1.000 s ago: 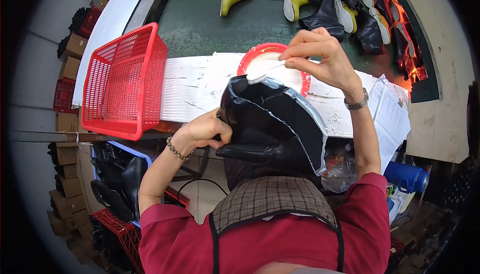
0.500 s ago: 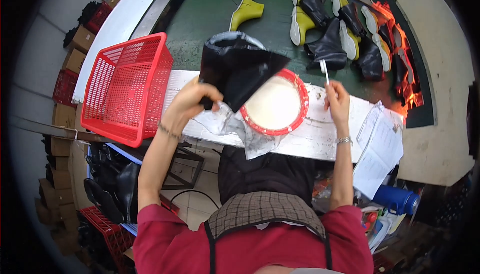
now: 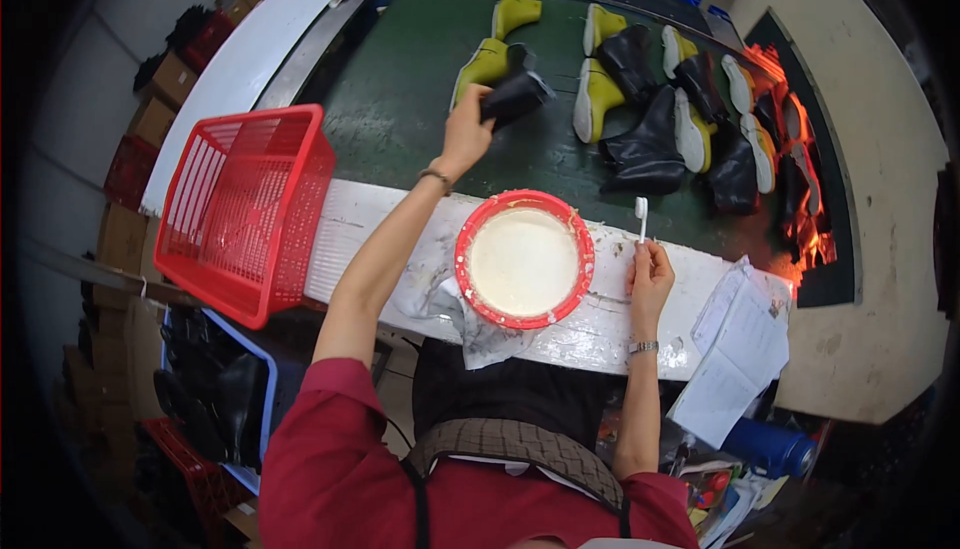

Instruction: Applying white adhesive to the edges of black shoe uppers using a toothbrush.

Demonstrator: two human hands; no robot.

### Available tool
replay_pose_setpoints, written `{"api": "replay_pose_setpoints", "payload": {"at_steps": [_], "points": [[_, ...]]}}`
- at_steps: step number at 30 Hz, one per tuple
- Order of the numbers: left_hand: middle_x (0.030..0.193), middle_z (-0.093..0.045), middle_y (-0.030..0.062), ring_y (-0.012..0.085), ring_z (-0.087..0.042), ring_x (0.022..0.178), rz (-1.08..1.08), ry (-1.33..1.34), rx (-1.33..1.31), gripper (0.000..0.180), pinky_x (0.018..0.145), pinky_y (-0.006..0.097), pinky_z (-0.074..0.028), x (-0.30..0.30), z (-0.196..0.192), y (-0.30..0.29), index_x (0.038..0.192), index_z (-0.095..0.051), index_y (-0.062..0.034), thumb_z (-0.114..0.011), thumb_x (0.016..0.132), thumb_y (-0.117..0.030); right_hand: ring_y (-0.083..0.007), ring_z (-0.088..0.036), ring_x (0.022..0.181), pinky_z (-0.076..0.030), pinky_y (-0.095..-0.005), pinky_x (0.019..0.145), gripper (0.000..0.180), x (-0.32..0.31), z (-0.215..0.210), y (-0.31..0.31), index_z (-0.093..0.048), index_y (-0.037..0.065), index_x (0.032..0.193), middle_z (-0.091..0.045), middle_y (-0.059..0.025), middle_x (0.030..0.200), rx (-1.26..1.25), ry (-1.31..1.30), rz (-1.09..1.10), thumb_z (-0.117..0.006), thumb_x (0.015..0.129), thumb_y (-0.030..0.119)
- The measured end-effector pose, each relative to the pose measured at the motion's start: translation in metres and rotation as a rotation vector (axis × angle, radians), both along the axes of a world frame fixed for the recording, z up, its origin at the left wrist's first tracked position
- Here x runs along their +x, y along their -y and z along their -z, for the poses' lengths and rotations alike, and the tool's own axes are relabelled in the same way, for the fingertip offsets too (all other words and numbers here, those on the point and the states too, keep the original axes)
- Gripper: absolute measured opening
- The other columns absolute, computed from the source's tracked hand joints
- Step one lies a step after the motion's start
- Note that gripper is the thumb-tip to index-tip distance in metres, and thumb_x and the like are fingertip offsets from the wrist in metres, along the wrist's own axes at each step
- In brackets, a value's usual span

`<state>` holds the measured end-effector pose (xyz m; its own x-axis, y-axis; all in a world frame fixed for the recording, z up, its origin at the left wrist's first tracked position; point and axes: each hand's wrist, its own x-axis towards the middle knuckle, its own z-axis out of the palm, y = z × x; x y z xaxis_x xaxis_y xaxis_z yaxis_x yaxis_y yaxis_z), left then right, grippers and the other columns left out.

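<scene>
My left hand (image 3: 467,137) reaches over the green belt (image 3: 400,79), its fingers closed on a black boot (image 3: 515,99) that is slightly blurred. Just behind that boot lies a yellow wedge sole (image 3: 483,62). My right hand (image 3: 650,271) pinches a white toothbrush (image 3: 642,221), bristle end up, at the edge of the white board (image 3: 625,319). Between my arms stands a red bowl (image 3: 466,249) of cream-coloured liquid, with a stained cloth (image 3: 485,339) under its near side. Another black boot (image 3: 652,149) lies on the belt, beyond the toothbrush.
Several yellow-and-white soles (image 3: 600,99) and black boots line the belt toward a glowing orange opening (image 3: 805,189) at right. A red basket (image 3: 320,164) stands left, above a blue crate (image 3: 268,369) of black boots. Papers (image 3: 735,354) hang off the board's right end.
My left hand has carried the black boot from above the bowl out over the belt, beside the yellow sole. The toothbrush stays in my right hand. The view has shifted, showing more of the far side.
</scene>
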<state>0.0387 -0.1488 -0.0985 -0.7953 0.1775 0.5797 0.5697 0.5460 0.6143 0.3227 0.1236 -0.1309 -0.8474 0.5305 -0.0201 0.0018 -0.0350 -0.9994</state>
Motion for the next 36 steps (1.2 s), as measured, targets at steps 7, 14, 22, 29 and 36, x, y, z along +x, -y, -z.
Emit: {"api": "replay_pose_setpoints", "payload": {"at_steps": [7, 14, 22, 29, 36], "points": [[0.116, -0.061, 0.012, 0.0326, -0.059, 0.115, -0.097, 0.04, -0.483, 0.034, 0.091, 0.05, -0.053, 0.011, 0.034, 0.006, 0.125, -0.063, -0.0154, -0.059, 0.091, -0.012, -0.0006, -0.037, 0.052, -0.028, -0.0191, 0.042, 0.018, 0.0, 0.01, -0.001, -0.065, 0.004, 0.107, -0.045, 0.0072, 0.065, 0.078, 0.036, 0.083, -0.056, 0.108, 0.02], [0.121, -0.063, 0.0132, 0.0349, -0.052, 0.128, 0.008, -0.238, -0.118, 0.045, 0.102, 0.05, -0.044, 0.122, -0.056, 0.057, 0.117, -0.07, -0.015, -0.07, 0.074, -0.001, -0.0019, -0.032, 0.049, -0.023, -0.0202, 0.043, 0.024, 0.009, 0.002, -0.009, -0.066, 0.003, 0.103, -0.041, 0.0061, 0.061, 0.148, -0.032, 0.002, -0.056, 0.108, 0.024], [0.115, -0.069, 0.0134, 0.0324, -0.063, 0.112, -1.156, -0.139, -0.476, 0.039, 0.1, 0.042, -0.048, 0.362, -0.154, 0.324, 0.12, -0.069, -0.0113, -0.066, 0.081, -0.006, -0.0048, -0.034, 0.049, -0.024, -0.0228, 0.046, 0.03, 0.007, 0.009, -0.006, -0.06, 0.007, 0.078, -0.045, 0.0027, 0.057, 0.158, -0.046, 0.0, -0.068, 0.102, 0.023], [0.136, -0.059, 0.023, 0.0448, -0.058, 0.125, -2.214, 0.829, -0.239, 0.061, 0.102, 0.063, -0.046, 0.509, -0.089, 0.526, 0.143, -0.047, -0.0148, -0.069, 0.087, -0.018, -0.0057, -0.037, 0.051, -0.025, -0.0228, 0.048, 0.031, 0.009, 0.01, -0.003, -0.06, 0.007, 0.078, -0.048, 0.0014, 0.058, 0.294, -0.027, -0.015, -0.071, 0.1, 0.025], [0.112, -0.073, 0.0259, 0.0438, -0.067, 0.111, -2.123, 0.226, -0.171, 0.04, 0.098, 0.049, -0.052, 0.571, -0.085, 0.582, 0.119, -0.074, -0.0086, -0.064, 0.085, -0.027, -0.0024, -0.037, 0.053, -0.026, -0.0201, 0.046, 0.027, 0.011, -0.005, 0.014, -0.072, 0.002, 0.114, -0.054, 0.0033, 0.066, 0.252, -0.005, -0.039, -0.068, 0.102, 0.025]]}}
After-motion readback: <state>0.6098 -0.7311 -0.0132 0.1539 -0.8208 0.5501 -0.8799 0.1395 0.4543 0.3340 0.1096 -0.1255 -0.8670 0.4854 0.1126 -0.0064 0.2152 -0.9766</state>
